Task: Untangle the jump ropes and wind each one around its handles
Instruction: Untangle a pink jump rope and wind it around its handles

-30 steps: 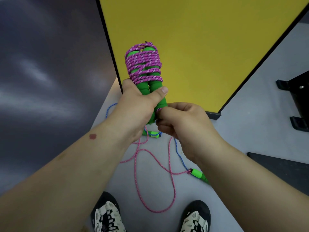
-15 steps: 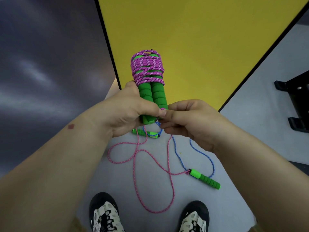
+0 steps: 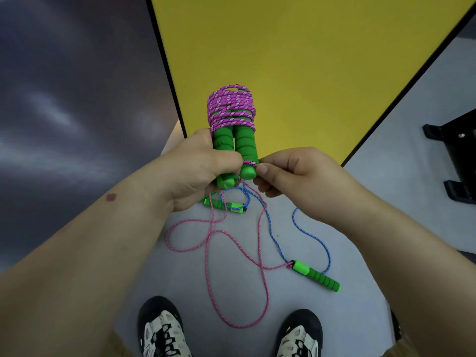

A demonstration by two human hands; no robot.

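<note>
My left hand [image 3: 198, 173] grips two green foam handles [image 3: 237, 150] held upright side by side, with purple rope [image 3: 231, 106] wound thickly round their upper half. My right hand [image 3: 291, 173] pinches the purple rope's loose end against the lower right handle, where one strand crosses it. On the grey floor below lie a loose pink rope [image 3: 213, 253] and a blue rope [image 3: 273, 238], crossing each other. One green handle [image 3: 318, 275] lies at the right, joined to the pink rope. Another green handle [image 3: 224, 204] lies under my hands, with blue rope around it.
A yellow panel [image 3: 296, 60] with a black edge stands just ahead. A dark wall [image 3: 64, 99] fills the left. Black furniture feet [image 3: 456, 161] sit at the right. My two shoes [image 3: 164, 331] stand at the bottom, close to the pink loop.
The wound bundle has dropped lower and nearer in the view. My right hand has brought the rope end around the lower part of the handles. More of the floor ropes show now.
</note>
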